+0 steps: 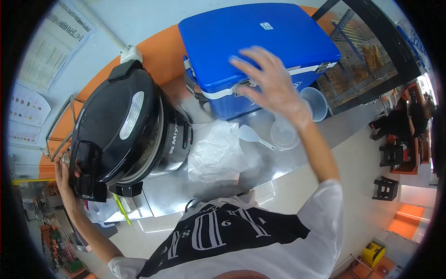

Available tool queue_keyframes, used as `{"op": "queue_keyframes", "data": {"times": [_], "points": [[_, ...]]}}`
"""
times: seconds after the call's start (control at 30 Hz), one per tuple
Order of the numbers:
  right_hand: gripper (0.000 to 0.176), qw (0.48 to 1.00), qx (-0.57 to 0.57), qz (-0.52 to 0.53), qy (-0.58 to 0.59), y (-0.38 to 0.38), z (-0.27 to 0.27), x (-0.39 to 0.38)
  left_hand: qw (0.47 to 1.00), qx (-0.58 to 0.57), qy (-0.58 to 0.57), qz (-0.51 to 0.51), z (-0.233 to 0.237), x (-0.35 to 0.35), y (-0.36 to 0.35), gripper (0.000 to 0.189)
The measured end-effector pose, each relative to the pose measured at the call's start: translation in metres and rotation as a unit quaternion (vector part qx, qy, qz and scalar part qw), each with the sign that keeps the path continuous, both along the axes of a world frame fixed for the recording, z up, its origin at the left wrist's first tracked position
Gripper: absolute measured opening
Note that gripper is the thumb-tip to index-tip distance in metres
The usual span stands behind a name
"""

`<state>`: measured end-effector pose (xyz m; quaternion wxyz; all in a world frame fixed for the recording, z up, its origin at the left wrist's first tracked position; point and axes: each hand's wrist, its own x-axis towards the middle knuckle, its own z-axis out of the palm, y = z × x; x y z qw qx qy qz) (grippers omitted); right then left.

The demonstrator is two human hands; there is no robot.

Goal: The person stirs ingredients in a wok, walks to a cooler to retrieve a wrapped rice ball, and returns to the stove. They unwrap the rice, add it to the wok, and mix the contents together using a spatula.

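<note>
A black rice cooker [116, 121] with a steel body stands on the left of the counter, its lid slightly raised with a narrow gap at the rim. My left hand [67, 179] is closed around the handle at the lid's front edge, partly hidden by it. My right hand [274, 88], in a thin clear glove and blurred, hangs with fingers spread over the front edge of a blue cooler box [223, 42], holding nothing. Below it are a round clear tub [285, 135] and a white rice paddle [253, 135]. A crumpled plastic bag [216, 153] lies beside the cooker.
A clear plastic container [314, 103] sits by the cooler's right front corner. Behind it is a glass display case [357, 60] with food inside. The steel counter [265, 160] ends close to my body. Farther right are a person [413, 116] and black stools [385, 188].
</note>
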<state>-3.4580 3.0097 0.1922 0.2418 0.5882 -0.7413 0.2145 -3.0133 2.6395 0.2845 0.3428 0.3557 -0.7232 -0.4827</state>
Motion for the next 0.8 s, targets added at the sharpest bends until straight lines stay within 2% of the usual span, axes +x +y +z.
{"op": "queue_keyframes", "data": {"times": [0.03, 0.1, 0.13, 0.17, 0.23, 0.27, 0.3, 0.33, 0.37, 0.4, 0.43, 0.47, 0.5, 0.53, 0.57, 0.6, 0.63, 0.67, 0.7, 0.73, 0.77, 0.8], "points": [[0.066, 1.0, -0.001, -0.003, 0.0, -0.009, 0.003, -0.019, 0.999, -0.034, -0.011, -0.016, 0.002, 0.002, -0.01, 0.051], [0.069, 0.982, 0.132, 0.127, 0.044, -0.026, 0.011, -0.048, 1.0, -0.017, 0.024, -0.005, 0.012, -0.002, -0.013, 0.05], [0.069, 0.968, 0.189, 0.141, 0.086, -0.036, 0.016, -0.052, 1.0, -0.009, -0.003, 0.018, 0.016, -0.004, -0.008, 0.049], [0.069, 0.966, 0.194, 0.149, 0.089, -0.046, 0.02, -0.052, 0.999, 0.001, -0.031, 0.045, 0.016, -0.005, -0.001, 0.048], [0.064, 0.929, 0.281, 0.149, 0.188, -0.057, 0.021, -0.041, 0.997, 0.002, -0.07, 0.032, 0.007, -0.003, 0.009, 0.047], [0.056, 0.924, 0.272, 0.157, 0.219, -0.06, 0.026, -0.035, 0.993, -0.036, -0.11, 0.039, -0.006, 0.002, 0.014, 0.049], [0.056, 0.922, 0.275, 0.159, 0.219, -0.061, 0.033, -0.033, 0.985, -0.075, -0.147, 0.045, -0.02, 0.008, 0.017, 0.051], [0.054, 0.908, 0.265, 0.171, 0.276, -0.061, 0.041, -0.034, 0.974, -0.055, -0.194, 0.099, -0.042, 0.03, 0.011, 0.056], [0.053, 0.891, 0.255, 0.181, 0.33, -0.062, 0.049, -0.04, 0.969, -0.084, -0.189, 0.135, -0.062, 0.028, 0.019, 0.063], [0.051, 0.909, 0.202, 0.208, 0.299, -0.065, 0.059, -0.051, 0.971, -0.015, -0.224, 0.085, -0.07, 0.044, 0.011, 0.071], [0.049, 0.923, 0.15, 0.231, 0.269, -0.068, 0.071, -0.065, 0.973, -0.009, -0.219, 0.078, -0.071, 0.045, 0.012, 0.071], [0.049, 0.921, 0.162, 0.227, 0.273, -0.069, 0.087, -0.082, 0.958, -0.049, -0.271, 0.08, -0.062, 0.041, 0.016, 0.073], [0.048, 0.92, 0.098, 0.163, 0.343, -0.071, 0.109, -0.103, 0.942, -0.09, -0.314, 0.082, -0.056, 0.028, 0.018, 0.075], [0.047, 0.906, 0.032, 0.1, 0.411, -0.074, 0.132, -0.122, 0.914, -0.186, -0.353, 0.068, -0.048, 0.003, 0.02, 0.076], [0.047, 0.901, 0.044, 0.099, 0.42, -0.084, 0.155, -0.128, 0.875, -0.281, -0.392, 0.054, -0.036, -0.019, 0.023, 0.078], [0.04, 0.926, 0.041, 0.085, 0.367, -0.103, 0.174, -0.129, 0.868, -0.272, -0.409, 0.068, -0.027, -0.042, 0.02, 0.078], [0.034, 0.948, 0.032, 0.07, 0.308, -0.116, 0.182, -0.136, 0.885, -0.285, -0.366, 0.029, -0.012, -0.08, 0.029, 0.078], [0.031, 0.923, -0.011, 0.164, 0.347, -0.126, 0.183, -0.186, 0.897, -0.3, -0.325, -0.01, 0.005, -0.125, 0.037, 0.078], [0.031, 0.924, -0.009, 0.163, 0.345, -0.141, 0.181, -0.195, 0.881, -0.363, -0.297, -0.07, 0.02, -0.159, 0.033, 0.077], [0.033, 0.905, -0.151, 0.178, 0.355, -0.162, 0.174, -0.198, 0.857, -0.42, -0.269, -0.132, 0.028, -0.195, 0.024, 0.077], [0.036, 0.869, -0.29, 0.187, 0.356, -0.174, 0.165, -0.201, 0.858, -0.428, -0.235, -0.159, 0.026, -0.241, 0.01, 0.073], [0.036, 0.874, -0.285, 0.184, 0.348, -0.172, 0.15, -0.203, 0.859, -0.433, -0.201, -0.186, 0.022, -0.293, -0.004, 0.07]]}}
